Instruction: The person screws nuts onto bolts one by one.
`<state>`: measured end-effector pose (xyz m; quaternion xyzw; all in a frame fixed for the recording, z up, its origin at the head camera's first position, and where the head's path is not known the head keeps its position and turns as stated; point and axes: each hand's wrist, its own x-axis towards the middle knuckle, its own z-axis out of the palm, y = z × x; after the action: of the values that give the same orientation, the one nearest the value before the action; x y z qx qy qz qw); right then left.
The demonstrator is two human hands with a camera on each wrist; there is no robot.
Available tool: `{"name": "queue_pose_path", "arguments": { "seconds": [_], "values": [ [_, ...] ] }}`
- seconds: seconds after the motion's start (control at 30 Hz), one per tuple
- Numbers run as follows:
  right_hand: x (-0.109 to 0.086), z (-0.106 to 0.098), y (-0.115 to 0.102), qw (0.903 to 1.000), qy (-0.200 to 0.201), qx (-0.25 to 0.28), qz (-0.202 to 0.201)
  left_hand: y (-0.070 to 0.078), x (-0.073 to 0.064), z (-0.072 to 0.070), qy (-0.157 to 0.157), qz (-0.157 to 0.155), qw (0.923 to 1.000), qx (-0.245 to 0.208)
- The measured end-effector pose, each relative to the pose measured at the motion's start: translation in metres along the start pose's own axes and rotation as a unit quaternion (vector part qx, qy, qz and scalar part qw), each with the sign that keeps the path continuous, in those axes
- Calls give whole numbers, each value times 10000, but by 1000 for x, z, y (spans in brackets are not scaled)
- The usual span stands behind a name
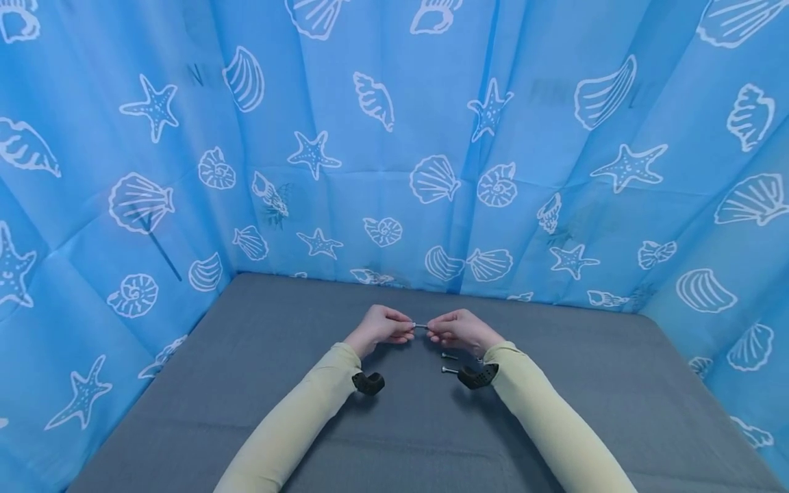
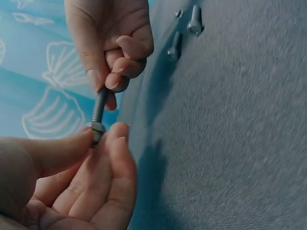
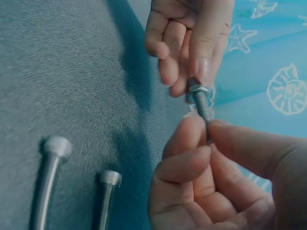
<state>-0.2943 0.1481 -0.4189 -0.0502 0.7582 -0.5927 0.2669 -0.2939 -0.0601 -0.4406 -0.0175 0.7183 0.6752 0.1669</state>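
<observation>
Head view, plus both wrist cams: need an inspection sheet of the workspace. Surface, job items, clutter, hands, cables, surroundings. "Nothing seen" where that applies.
Surface: grey fabric-textured tabletop.
Job's things: slim grey threaded metal bolt held between both hands; hexagonal grey metal nut at its left-hand end, thread engagement can't be told.
Clutter: silver metal bolt with cylindrical head and a similar second bolt, lying loose near the right wrist.
Grippers: left hand pinches the nut end; right hand pinches the opposite end.
Cables: nothing seen.
Surroundings: blue curtain printed with white shells and starfish, behind and beside the tabletop.
</observation>
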Motion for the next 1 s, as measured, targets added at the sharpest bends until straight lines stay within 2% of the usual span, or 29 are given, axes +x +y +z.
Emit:
{"name": "queue_pose_path", "arguments": {
  "seconds": [0.17,0.43,0.57,0.8,1.0],
  "values": [
    [13,4,3,9992,171,266,262,-2,7,-5,72,-515,9985,-143],
    [28,9,7,9959,497,468,597,-2,14,-8,229,-992,9941,-382],
    [30,8,8,9952,565,423,674,-2,16,-6,203,-1029,9939,-337],
    [31,13,5,9937,812,304,704,2,15,-5,218,-1089,9937,149],
    [30,15,6,9938,849,184,690,3,12,-5,167,-977,9943,402]
  ]
}}
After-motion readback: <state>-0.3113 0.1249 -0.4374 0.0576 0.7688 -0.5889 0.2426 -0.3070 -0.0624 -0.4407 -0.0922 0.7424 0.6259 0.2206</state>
